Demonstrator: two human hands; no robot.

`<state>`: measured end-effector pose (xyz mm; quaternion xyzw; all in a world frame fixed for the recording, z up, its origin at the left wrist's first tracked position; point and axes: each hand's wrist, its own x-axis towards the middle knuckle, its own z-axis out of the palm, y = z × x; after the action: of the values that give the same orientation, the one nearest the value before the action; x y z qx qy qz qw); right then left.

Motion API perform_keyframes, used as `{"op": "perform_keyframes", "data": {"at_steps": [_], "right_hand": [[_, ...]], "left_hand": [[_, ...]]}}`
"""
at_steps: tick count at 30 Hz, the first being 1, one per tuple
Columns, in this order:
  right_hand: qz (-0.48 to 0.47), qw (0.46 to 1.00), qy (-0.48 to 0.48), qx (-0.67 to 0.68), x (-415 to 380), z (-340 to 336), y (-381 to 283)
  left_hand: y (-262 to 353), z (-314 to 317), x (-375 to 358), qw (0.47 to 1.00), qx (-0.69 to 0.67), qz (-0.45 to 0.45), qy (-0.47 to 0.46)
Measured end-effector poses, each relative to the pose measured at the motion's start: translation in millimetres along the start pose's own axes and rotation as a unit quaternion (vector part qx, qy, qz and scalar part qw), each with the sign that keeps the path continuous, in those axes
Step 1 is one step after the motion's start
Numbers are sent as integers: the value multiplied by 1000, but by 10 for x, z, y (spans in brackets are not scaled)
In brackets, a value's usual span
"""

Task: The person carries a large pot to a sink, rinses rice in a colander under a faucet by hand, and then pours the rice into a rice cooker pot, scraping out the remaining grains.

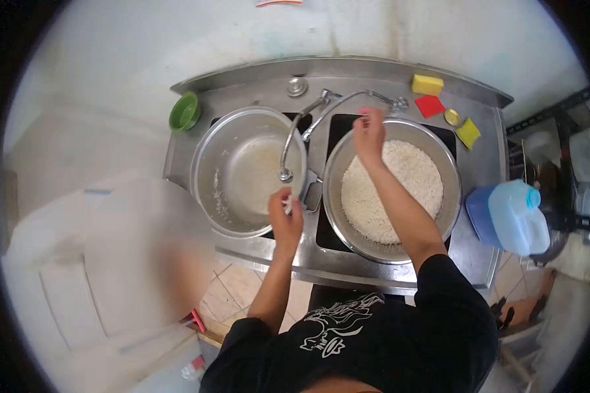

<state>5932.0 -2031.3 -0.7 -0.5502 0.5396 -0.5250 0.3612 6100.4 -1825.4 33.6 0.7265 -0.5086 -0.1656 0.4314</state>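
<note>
My left hand (286, 219) hovers over the near right rim of a large metal pot (233, 167), its fingers loosely bent and apart. Cloudy residue and stray white grains cling to the inside of that pot. My right hand (370, 134) is above the far left rim of a wide metal bowl (449, 219), close to the faucets, with fingers slightly curled and apart. White rice (413, 177) fills much of the bowl, partly covered by my right forearm. A curved faucet (285, 147) ends over the pot, just beyond my left hand.
A second faucet (347, 98) arches behind the bowl. A green bowl (185, 111), a drain strainer (297, 86), yellow sponge (427, 84), red pad (429, 106) and yellow-green pad (468, 133) lie around the steel sink counter (242, 98). A blue jug (508, 216) stands at right.
</note>
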Motion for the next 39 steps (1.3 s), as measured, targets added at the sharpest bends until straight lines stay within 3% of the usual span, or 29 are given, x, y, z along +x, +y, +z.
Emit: {"op": "perform_keyframes", "data": {"at_steps": [2,4,5,7,8,10,11,13,14,16,17,19,20,21,22,23,24,26,29,32,35,39], "right_hand": [[-132,967,114,-185,318,-482,346],[-210,906,119,-348,682,-851,591],[-210,905,119,-349,826,-951,717],[-156,901,-99,-393,1111,-1092,857],[-160,902,-95,-389,1180,-1140,882],[-77,879,-231,-409,1186,-1262,962],[-68,883,-228,-404,1138,-1332,978],[-128,865,-252,-416,1074,-1445,957],[-123,867,-252,-411,1064,-1483,1100],[-376,733,-262,-503,1028,-1610,1514],[-371,736,-258,-504,971,-1620,1471],[-311,769,-154,-537,807,-1564,1384],[-306,768,-158,-540,688,-1550,1264],[-205,856,-119,-459,543,-1531,1081],[-99,922,-75,-368,381,-1546,956],[-49,959,-46,-275,196,-1585,941],[12,975,-40,-219,5,-1677,915],[79,989,-21,-121,-428,-1868,951],[175,984,8,-32,-1092,-2236,773],[212,977,26,23,-1617,-2582,818],[367,914,78,153,-1793,-2791,822],[447,853,87,256,-1652,-2690,874]], "left_hand": [[128,50,351,991,43,127,-3],[416,185,754,975,77,207,-20],[463,274,962,971,70,225,-38],[485,531,1274,964,123,208,-108],[518,605,1329,963,126,212,-104],[595,777,1325,954,149,-20,-260],[567,873,1204,951,208,40,-226],[-88,1279,903,944,-81,-10,-320],[-23,1385,733,935,-134,-1,-329],[131,1641,467,921,-183,10,-345],[213,1782,407,935,-161,49,-311],[295,2000,439,944,-146,94,-281],[310,2078,458,960,-93,126,-234],[307,2146,437,970,-38,154,-185],[271,2242,405,970,-42,146,-188],[214,2363,404,974,-92,75,-193],[205,2449,385,970,-142,6,-196],[364,2552,295,968,-173,19,-181],[869,2768,86,945,-249,25,-211],[1241,2973,17,931,-238,21,-276],[1207,2956,-59,897,-261,6,-357],[1033,2530,-52,852,-263,-44,-451]]}}
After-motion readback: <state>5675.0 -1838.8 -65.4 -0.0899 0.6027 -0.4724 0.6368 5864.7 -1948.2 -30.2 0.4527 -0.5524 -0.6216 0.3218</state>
